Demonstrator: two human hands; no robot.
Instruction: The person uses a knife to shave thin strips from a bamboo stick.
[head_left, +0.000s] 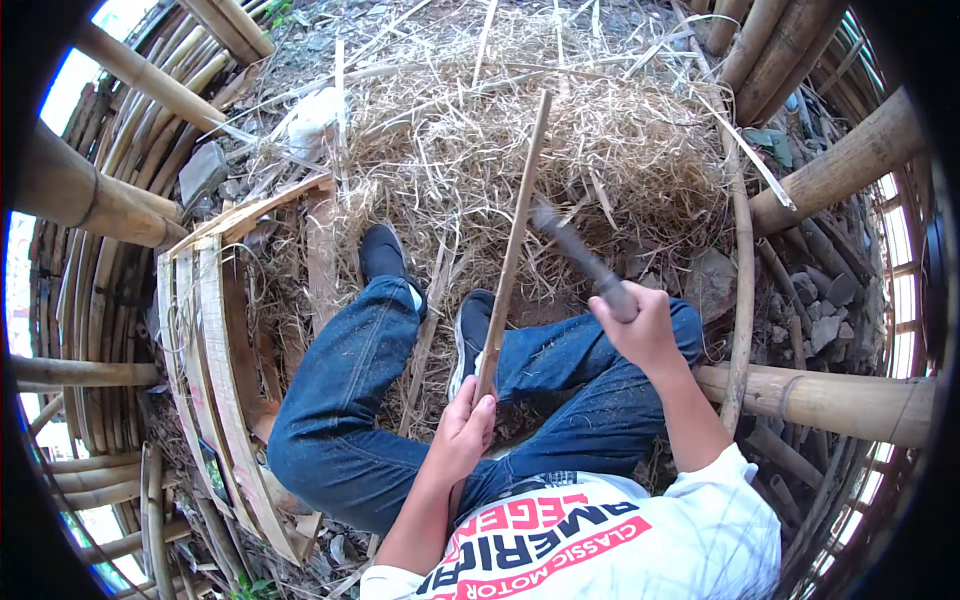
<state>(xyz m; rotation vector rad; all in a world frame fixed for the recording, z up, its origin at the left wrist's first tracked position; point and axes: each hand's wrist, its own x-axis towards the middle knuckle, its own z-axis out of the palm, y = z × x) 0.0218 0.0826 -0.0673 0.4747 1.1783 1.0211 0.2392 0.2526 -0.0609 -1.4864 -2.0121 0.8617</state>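
Observation:
My left hand (463,432) is closed around the lower end of a long bamboo strip (522,215), which stands up and leans slightly right. Closed too, my right hand (640,325) grips a dark, knife-like tool (580,252) by its thick end. The tool points up and left toward the strip, its far end smeared by motion, so I cannot tell its exact kind. A small gap shows between tool and strip in this view. Beneath both hands are my legs in blue jeans (345,390), folded on the ground, with dark shoes (382,255).
Dry straw-like shavings (540,140) are heaped ahead of me. A wooden crate-like frame (215,350) stands at my left. Thick bamboo poles (830,400) stick out at my right, near loose stones (825,325). Bamboo fencing (95,330) curves along the left side.

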